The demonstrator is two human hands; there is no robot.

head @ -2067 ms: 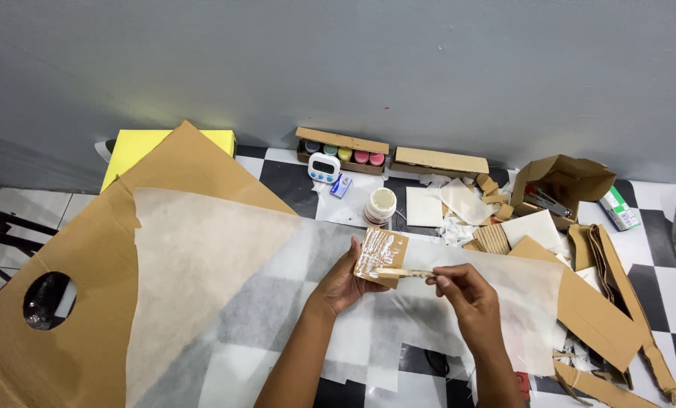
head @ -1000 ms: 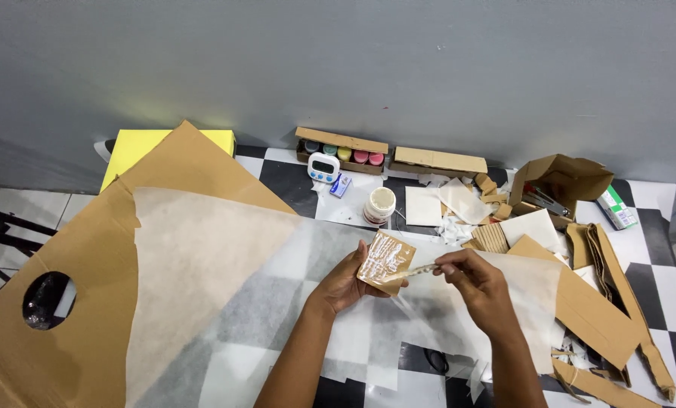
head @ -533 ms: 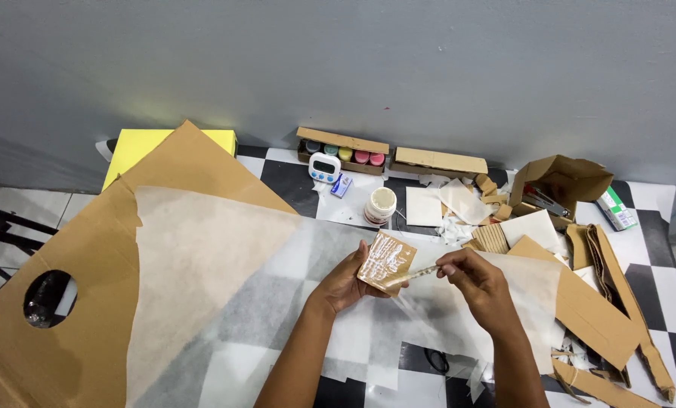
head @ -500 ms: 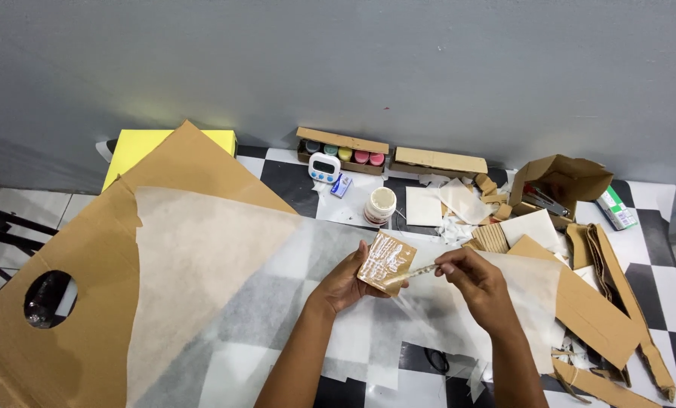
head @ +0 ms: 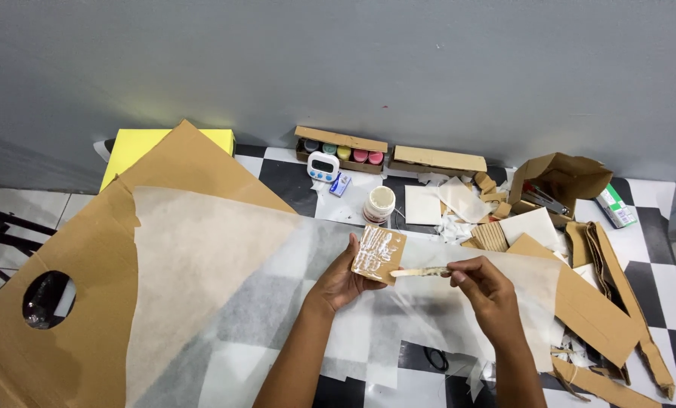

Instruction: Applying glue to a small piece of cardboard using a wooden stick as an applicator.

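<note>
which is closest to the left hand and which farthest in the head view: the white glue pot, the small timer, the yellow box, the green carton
1. White glue pot: just above the left hand, past the cardboard square it holds.
2. Small timer: farther up, near the wall.
3. Yellow box: far left, partly under the big cardboard sheet.
4. Green carton: far right, the farthest.

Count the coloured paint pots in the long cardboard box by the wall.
4 show in the long cardboard box beside the wall: a dark pot at its left end, then a green pot, a yellow pot and a pink pot. The red lid at the right end may be a fifth.
</note>
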